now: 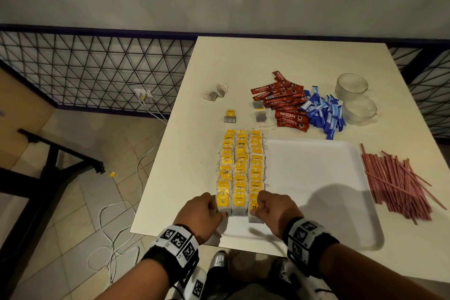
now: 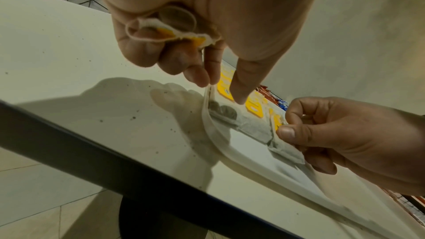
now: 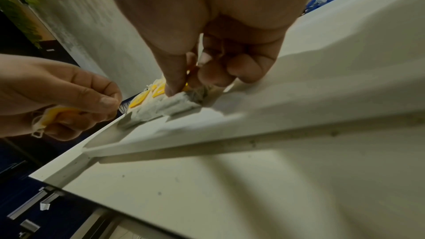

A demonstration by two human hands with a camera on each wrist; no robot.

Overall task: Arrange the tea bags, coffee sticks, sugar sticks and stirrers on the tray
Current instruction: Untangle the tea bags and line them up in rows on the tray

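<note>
Both hands (image 1: 275, 212) pinch tea bags (image 1: 241, 168) at tray (image 1: 316, 178) near-left corner.

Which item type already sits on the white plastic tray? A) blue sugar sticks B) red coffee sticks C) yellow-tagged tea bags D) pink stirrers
C: yellow-tagged tea bags lie in three rows along the left side of the white plastic tray; the red coffee sticks, blue sugar sticks and pink stirrers lie on the table beside it.
</note>
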